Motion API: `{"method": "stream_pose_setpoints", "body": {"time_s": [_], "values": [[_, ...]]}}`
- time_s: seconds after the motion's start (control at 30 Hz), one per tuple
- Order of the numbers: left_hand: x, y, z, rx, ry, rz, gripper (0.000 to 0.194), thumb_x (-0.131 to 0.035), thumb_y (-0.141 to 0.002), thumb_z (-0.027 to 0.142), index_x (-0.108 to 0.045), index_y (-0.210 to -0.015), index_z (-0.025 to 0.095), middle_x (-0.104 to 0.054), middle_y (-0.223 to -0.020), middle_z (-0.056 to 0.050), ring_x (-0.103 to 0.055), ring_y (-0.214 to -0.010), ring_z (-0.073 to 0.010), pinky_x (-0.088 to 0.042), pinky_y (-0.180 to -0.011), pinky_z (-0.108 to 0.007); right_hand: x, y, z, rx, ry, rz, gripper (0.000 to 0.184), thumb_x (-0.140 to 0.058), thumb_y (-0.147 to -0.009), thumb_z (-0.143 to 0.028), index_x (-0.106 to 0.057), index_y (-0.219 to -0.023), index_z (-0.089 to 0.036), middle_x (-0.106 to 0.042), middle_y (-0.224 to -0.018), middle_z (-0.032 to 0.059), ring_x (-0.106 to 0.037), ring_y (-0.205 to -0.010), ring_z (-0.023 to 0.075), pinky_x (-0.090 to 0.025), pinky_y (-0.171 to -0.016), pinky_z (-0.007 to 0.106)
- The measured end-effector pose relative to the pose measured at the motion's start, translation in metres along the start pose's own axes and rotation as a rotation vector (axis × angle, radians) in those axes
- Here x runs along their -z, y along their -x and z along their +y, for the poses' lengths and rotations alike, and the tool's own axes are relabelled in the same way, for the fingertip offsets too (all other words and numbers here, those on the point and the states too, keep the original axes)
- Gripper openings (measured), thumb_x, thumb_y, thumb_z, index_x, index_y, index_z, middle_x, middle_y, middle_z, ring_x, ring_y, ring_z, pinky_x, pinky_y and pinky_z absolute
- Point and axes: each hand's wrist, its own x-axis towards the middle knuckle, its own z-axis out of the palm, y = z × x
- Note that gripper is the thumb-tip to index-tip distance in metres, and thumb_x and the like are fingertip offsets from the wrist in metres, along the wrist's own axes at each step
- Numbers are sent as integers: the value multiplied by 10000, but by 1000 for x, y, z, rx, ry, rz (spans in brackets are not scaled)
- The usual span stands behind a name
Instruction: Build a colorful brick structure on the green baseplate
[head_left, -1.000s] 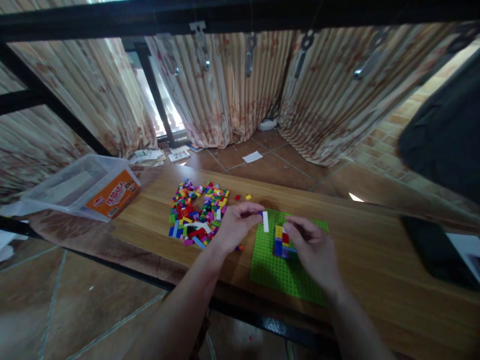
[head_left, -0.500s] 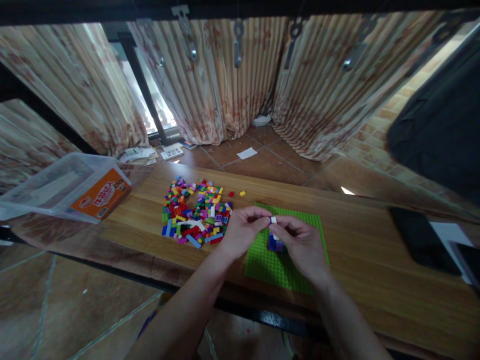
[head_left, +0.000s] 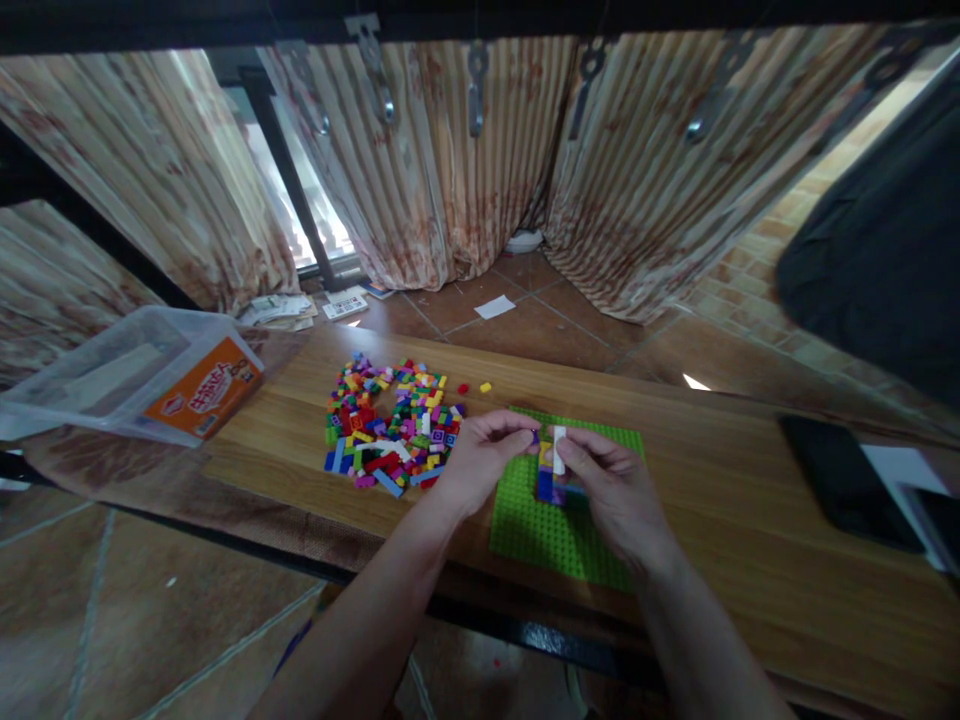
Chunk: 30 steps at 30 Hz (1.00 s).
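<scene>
Above the green baseplate (head_left: pixel 525 530), my left hand (head_left: pixel 484 455) pinches a small purple brick (head_left: pixel 535 437) between thumb and fingertips. Close beside it, my right hand (head_left: pixel 611 485) is closed on a long white brick (head_left: pixel 559 450), held with its length running toward me. Beneath the hands, a low group of joined bricks (head_left: pixel 547 488) in blue, purple and yellow sits on the baseplate. The right fingers cover part of that group.
A heap of loose coloured bricks (head_left: pixel 390 460) lies left of the baseplate on the wooden table (head_left: pixel 712 480). Stray red (head_left: pixel 463 388) and yellow (head_left: pixel 486 387) bricks lie behind it. A clear plastic bin (head_left: pixel 112 400) stands far left; a black flat object (head_left: pixel 844 480) lies right.
The hands have drawn slightly apart. The white brick has turned so its length shows in my right hand, and the purple brick now shows at my left fingertips.
</scene>
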Motion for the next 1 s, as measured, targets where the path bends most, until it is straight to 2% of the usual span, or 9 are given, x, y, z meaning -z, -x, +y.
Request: {"method": "stream_pose_setpoints", "body": {"time_s": [0.13, 0.2, 0.33, 0.43, 0.57, 0.7, 0.83, 1.0], "values": [[7, -3, 1, -37, -148, 16, 142, -704, -716, 220, -719, -845, 164, -696, -789, -8, -613, -727, -124, -475, -746, -270, 6, -2, -3, -3, -61, -1, 311, -712, -769, -414, -725, -994, -200, -706, -776, 36, -575, -633, 117, -476, -578, 252], [14, -4, 3, -104, -363, 35, 121, -649, -758, 196, -712, -857, 170, -697, -801, -14, -619, -752, -140, -484, -751, -281, 8, -2, -4, -12, -85, -6, 321, -707, -774, -403, -710, -1021, -198, -704, -776, 33, -573, -628, 112, -474, -573, 245], [30, -6, 9, -327, -948, 75, 185, -539, -808, 110, -699, -856, 191, -692, -883, -37, -624, -848, -167, -483, -809, -299, 10, -1, -6, -22, -60, -24, 374, -705, -775, -395, -677, -1091, -197, -704, -794, 37, -590, -637, 120, -492, -591, 261], [39, -6, 12, -400, -1203, 95, 214, -510, -816, 77, -688, -864, 186, -680, -891, -46, -620, -849, -169, -482, -809, -292, 9, 0, -6, -5, -8, -68, 405, -707, -771, -402, -663, -1118, -198, -692, -796, 27, -586, -611, 116, -492, -573, 264], [46, -6, 14, -395, -1376, 137, 220, -492, -820, 67, -680, -852, 178, -676, -878, -55, -620, -828, -177, -475, -804, -291, -5, 8, -1, 6, 130, -132, 384, -693, -772, -399, -662, -1096, -196, -643, -725, -10, -567, -564, 109, -489, -533, 255], [50, -6, 14, -361, -1501, 160, 213, -489, -821, 81, -674, -826, 186, -673, -852, -53, -623, -823, -187, -462, -783, -287, -31, 19, 15, 116, 376, -209, 317, -594, -836, -344, -656, -1111, -198, -670, -793, 26, -613, -649, 147, -512, -579, 280], [53, -6, 14, -313, -1551, 178, 213, -497, -805, 81, -673, -821, 200, -677, -835, -49, -626, -823, -197, -457, -770, -291, -50, 20, 31, 321, 692, -152, 250, -543, -849, -231, -666, -1061, -182, -705, -915, 82, -648, -774, 191, -518, -733, 336], [53, -5, 15, -301, -1570, 162, 215, -487, -836, 115, -679, -819, 208, -681, -841, -56, -628, -825, -202, -457, -769, -299, -57, 18, 38, 358, 792, -154, 254, -531, -855, -203, -633, -1085, -167, -689, -996, 113, -650, -867, 223, -516, -782, 359]]}}
